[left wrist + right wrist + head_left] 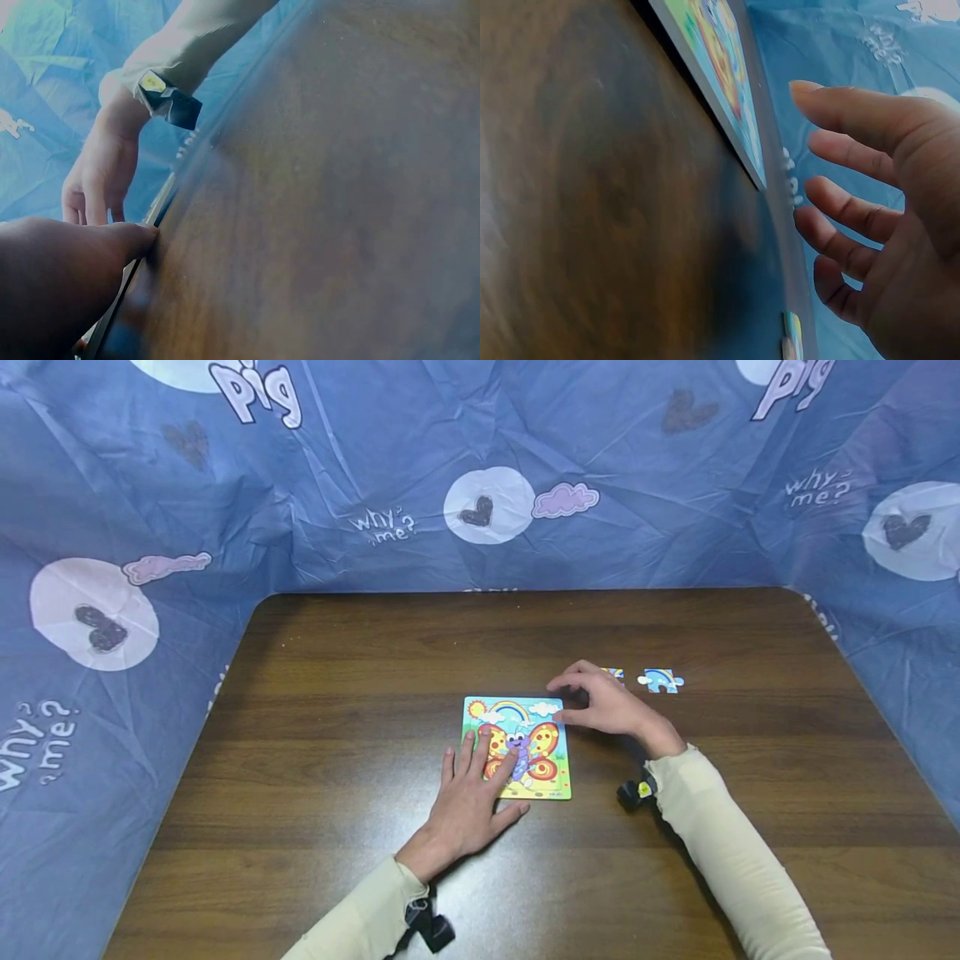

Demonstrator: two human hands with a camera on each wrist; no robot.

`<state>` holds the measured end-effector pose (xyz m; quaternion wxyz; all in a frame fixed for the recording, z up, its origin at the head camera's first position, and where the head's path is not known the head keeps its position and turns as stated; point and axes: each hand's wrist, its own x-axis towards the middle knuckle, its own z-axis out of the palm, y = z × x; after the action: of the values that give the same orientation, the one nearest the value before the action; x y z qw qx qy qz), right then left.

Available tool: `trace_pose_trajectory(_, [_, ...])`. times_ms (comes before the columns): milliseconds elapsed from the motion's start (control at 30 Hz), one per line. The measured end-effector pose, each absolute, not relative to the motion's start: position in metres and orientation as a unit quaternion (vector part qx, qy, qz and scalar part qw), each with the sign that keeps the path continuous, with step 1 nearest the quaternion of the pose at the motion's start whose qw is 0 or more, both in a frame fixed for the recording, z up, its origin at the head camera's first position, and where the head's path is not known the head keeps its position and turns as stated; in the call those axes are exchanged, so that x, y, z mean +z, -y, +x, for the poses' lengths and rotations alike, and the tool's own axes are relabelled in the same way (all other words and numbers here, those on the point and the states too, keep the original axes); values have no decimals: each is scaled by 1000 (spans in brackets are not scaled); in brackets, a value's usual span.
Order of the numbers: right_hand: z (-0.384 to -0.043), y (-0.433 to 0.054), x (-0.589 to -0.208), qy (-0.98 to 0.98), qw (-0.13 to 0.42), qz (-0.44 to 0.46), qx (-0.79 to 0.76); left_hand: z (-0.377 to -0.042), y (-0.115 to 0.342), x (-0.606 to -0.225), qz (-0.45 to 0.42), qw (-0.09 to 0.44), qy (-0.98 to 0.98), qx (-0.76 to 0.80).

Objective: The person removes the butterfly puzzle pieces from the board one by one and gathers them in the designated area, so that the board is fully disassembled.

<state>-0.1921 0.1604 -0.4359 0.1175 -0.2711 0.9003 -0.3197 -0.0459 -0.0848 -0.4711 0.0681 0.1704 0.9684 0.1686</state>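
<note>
A square butterfly puzzle board [543, 739] lies on the table, with a sun, a rainbow and clouds along its top. My left hand [468, 802] rests across its lower left part, fingers spread, covering some of the picture. Close to the upper right corner is my right hand [611, 703], its fingers loosely bent. The right wrist view shows nothing between the thumb and fingers of that hand [900, 187], which is apart from the board [724, 75]. Beyond it lies a blue rainbow puzzle piece [661, 681]. A second piece [617, 673] is partly hidden behind the right hand.
The brown wooden table [337, 735] has rounded far corners. A blue printed cloth [405, 460] hangs behind it and along both sides. Small dark wrist cameras are strapped at the right wrist [636, 793] and left wrist [431, 927].
</note>
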Motion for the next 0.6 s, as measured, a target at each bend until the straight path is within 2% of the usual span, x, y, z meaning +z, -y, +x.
trace_pose_trajectory(600, [-178,-139,-447,-887,133,-318,-306,-46,85,-472,175,59,-969,163])
